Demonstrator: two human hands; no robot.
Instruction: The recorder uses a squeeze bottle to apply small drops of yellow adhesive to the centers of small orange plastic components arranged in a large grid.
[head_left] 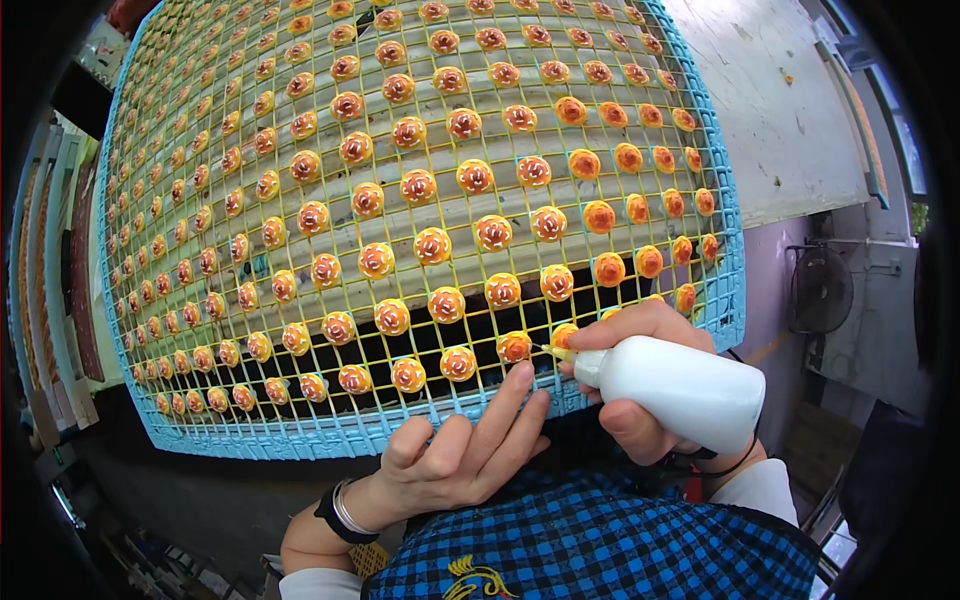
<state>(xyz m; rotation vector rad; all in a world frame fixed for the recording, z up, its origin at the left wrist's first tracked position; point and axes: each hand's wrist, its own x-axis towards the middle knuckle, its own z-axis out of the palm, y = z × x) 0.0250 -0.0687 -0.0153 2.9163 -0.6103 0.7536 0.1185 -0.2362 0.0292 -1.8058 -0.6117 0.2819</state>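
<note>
A white squeeze bottle (685,392) with a thin nozzle lies tilted in my right hand (640,425), its fingers wrapped round it. The nozzle tip points left, close beside a small round orange piece with a yellow rim (514,347); whether it touches cannot be told. That piece has little or no white on top. My left hand (465,455) holds nothing, its index finger stretched out to the lower edge of the same piece and the other fingers loosely bent. Both hands are at the near edge of a yellow wire grid (480,330) with a light blue frame (300,442).
Rows of similar pieces cover the grid; many, like this one (493,233), bear white strokes, while right-hand ones, like this piece (599,217), look plain orange. A pale table (775,110) lies at far right, with a fan (820,290) beyond. Long boards (45,270) stand left.
</note>
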